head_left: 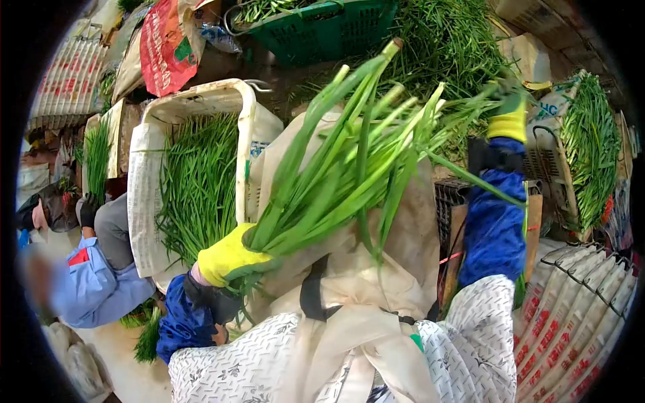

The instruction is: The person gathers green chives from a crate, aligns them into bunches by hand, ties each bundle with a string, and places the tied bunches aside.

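White crate (143, 195), ten o'clock, containing greens. Left hand (232, 258), eight o'clock, clamped round the bunch (329, 181) at centre, presumably leaving its pale ends free. Right hand (508, 117), two o'clock, blurred; finger closure cannot be told.

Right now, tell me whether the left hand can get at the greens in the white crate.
Probably yes: the left hand looks close to the white crate, and nothing covers the greens inside. But it grips a long bunch, which it would likely need to release first.

Right hand (510, 107) blurred, green basket (326, 33) cut off by top edge
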The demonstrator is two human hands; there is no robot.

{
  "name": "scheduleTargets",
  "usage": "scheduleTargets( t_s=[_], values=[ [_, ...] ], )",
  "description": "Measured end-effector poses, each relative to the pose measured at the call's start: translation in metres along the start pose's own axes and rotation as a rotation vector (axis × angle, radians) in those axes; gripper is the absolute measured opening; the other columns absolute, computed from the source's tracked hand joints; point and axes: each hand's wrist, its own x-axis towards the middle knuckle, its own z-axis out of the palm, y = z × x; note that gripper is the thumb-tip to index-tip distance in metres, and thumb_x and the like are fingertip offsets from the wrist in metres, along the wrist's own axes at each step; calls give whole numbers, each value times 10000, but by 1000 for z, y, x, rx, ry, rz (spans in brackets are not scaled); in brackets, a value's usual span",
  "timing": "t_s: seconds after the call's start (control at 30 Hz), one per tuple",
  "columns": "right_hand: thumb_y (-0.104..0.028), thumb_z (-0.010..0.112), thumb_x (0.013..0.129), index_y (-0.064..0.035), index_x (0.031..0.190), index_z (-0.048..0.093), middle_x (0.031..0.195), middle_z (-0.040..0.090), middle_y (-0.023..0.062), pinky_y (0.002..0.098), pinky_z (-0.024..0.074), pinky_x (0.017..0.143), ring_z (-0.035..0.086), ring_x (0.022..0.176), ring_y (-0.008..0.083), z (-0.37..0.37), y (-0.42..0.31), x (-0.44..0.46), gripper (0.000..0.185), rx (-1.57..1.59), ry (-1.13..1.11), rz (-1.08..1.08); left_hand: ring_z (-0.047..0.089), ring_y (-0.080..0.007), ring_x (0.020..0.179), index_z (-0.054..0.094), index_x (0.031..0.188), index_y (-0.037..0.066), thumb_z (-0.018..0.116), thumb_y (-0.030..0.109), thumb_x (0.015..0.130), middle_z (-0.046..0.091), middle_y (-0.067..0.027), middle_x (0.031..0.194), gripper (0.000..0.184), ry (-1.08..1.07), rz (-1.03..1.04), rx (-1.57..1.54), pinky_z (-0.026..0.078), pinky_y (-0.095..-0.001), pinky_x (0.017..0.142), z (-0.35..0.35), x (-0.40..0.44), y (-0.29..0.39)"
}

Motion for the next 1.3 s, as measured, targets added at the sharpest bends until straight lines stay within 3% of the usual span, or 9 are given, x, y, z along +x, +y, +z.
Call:
scheduleTargets(
  t_s=[0.13,0.3,0.4,0.53,0.7,0.87,0.97,1.13,1.3],
  values=[
    [-400,667,832,30,1296,492,1122,629,155,365,498,840,630,946,259,-64,13,84,657,-1494,-300,-253,490,-81,488,620,877,1,705,184,791,586,-27,619,220,25,-49,13,396,-238,439,-1,-3,-1],
    [-402,718,776,0,1348,461,1318,531,196,347,352,1059,478,1255,259,96,-71,-72,745,-912,-998,-425,529,-81,606,638,917,2,716,185,778,610,-22,694,243,7,96,108,454,-260,546,-2,7,-6],
    [-525,643,773,-16,1112,628,1104,639,211,401,502,866,616,1007,370,146,-38,-107,612,-1425,-1225,-543,522,-75,646,634,979,-3,706,150,775,615,5,738,266,6,28,171,469,-265,601,-4,6,6],
    [-212,644,807,-20,1081,658,1018,677,170,349,500,834,647,938,278,169,-13,-128,335,-1166,-1501,-239,548,-60,770,610,1100,-4,694,89,767,661,-9,897,356,38,135,208,487,-254,694,-11,-2,3],
    [-100,613,873,29,1052,640,934,682,61,264,504,722,618,835,114,126,-8,-96,222,-670,-1169,-153,507,-46,721,582,1145,-7,688,69,764,627,17,835,402,176,175,332,456,-239,653,-22,-12,-2],
    [-248,604,887,-92,1175,624,937,683,72,345,489,698,602,764,166,36,-44,-3,329,-1479,-91,-514,494,-39,702,588,1118,-6,680,63,764,610,27,787,372,235,158,350,447,-231,632,-22,-16,-7],
    [-350,771,752,-70,1359,444,1252,569,202,386,440,974,543,1171,259,70,-100,-95,745,-951,-376,-825,489,-33,692,591,1115,-8,683,67,771,611,32,796,364,217,191,374,444,-231,617,-24,-8,-4],
    [-5,702,725,-69,1043,663,954,649,108,380,465,846,598,966,294,128,-93,-187,327,-1181,-1211,-1080,488,-33,686,594,1133,12,710,88,767,611,38,798,390,210,234,428,439,-221,615,-22,0,-1],
    [-207,652,834,-57,1081,643,944,673,139,401,509,765,638,869,333,88,-66,-120,288,-1201,-502,-734,520,-40,756,574,1173,12,717,89,754,641,17,880,450,224,114,307,460,-228,683,-15,-10,-4]
  ],
)
